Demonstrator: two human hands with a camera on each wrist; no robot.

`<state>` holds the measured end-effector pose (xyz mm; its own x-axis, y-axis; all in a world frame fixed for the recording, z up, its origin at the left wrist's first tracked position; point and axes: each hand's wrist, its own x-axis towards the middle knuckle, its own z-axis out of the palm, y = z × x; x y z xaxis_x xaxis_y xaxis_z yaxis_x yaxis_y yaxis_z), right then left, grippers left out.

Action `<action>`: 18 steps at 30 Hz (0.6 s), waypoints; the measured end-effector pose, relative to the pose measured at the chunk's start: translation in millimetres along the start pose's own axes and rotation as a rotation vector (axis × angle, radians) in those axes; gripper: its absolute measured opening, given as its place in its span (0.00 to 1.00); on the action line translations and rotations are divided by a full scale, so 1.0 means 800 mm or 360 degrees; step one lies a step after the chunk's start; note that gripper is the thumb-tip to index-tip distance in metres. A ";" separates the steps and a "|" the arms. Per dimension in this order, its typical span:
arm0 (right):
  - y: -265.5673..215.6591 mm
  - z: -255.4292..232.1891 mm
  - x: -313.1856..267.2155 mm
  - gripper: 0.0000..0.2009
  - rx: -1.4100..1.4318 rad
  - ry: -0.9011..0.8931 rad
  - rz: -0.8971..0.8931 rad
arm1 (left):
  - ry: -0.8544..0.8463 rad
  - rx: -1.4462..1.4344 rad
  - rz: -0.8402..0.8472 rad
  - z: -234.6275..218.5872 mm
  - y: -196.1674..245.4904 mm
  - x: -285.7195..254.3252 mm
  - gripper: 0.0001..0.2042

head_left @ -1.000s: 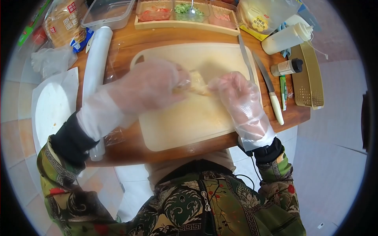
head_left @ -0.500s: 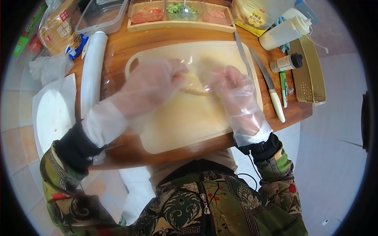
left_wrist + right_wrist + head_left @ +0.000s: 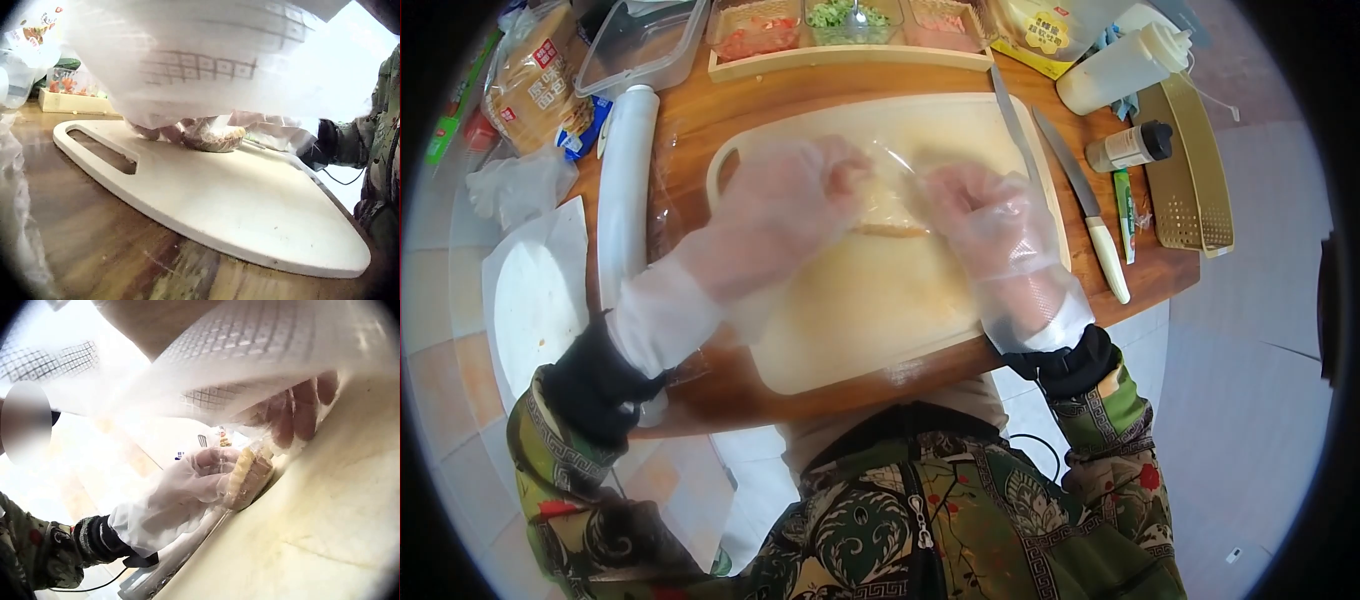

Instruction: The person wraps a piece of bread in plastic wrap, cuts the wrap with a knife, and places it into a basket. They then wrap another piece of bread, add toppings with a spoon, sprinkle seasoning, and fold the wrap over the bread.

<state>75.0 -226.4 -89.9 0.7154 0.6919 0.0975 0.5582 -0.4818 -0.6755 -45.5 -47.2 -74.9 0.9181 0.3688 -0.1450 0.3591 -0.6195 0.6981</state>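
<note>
A small sandwich [image 3: 890, 229] in clear plastic wrap [image 3: 892, 188] lies at the upper middle of the cutting board [image 3: 870, 320]. My gloved left hand [image 3: 785, 200], fingers curled, grips the wrap at the sandwich's left side. On the other side my gloved right hand [image 3: 990, 215] pinches the wrap, its fingers curled too. Between the hands the wrap shines over the top of the sandwich. The left wrist view shows the sandwich [image 3: 215, 140] low over the board, beneath the glove. In the right wrist view its pale bread edge [image 3: 240, 472] faces out beside the left fingers.
A roll of plastic wrap [image 3: 627, 190] lies left of the board. Two knives, one with a white handle [image 3: 1108, 262], lie to the right, near a seasoning bottle [image 3: 1130, 147] and a squeeze bottle [image 3: 1120, 70]. A wooden tray [image 3: 850, 62] of chopped fillings stands behind.
The sandwich has gone from tilted to lying level, its front edge straight between my hands. Both hands stay at its sides, holding the wrap. The head view has shifted slightly.
</note>
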 end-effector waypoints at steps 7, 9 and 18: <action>0.031 0.018 0.001 0.12 -0.0278 0.0277 -0.0342 | -0.0151 0.0039 -0.0180 -0.014 0.005 0.008 0.14; 0.029 0.018 0.003 0.12 0.0376 -0.0011 0.0088 | -0.0203 -0.0040 -0.0238 -0.015 0.003 0.010 0.12; 0.019 0.015 -0.006 0.16 0.0630 -0.0112 0.0210 | -0.0243 -0.0149 -0.0233 -0.016 0.003 0.004 0.09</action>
<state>75.2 -231.0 -109.4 0.7320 0.6795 -0.0495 0.2493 -0.3348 -0.9087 -43.8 -38.8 -64.5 0.8747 0.3367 -0.3487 0.4797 -0.4976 0.7227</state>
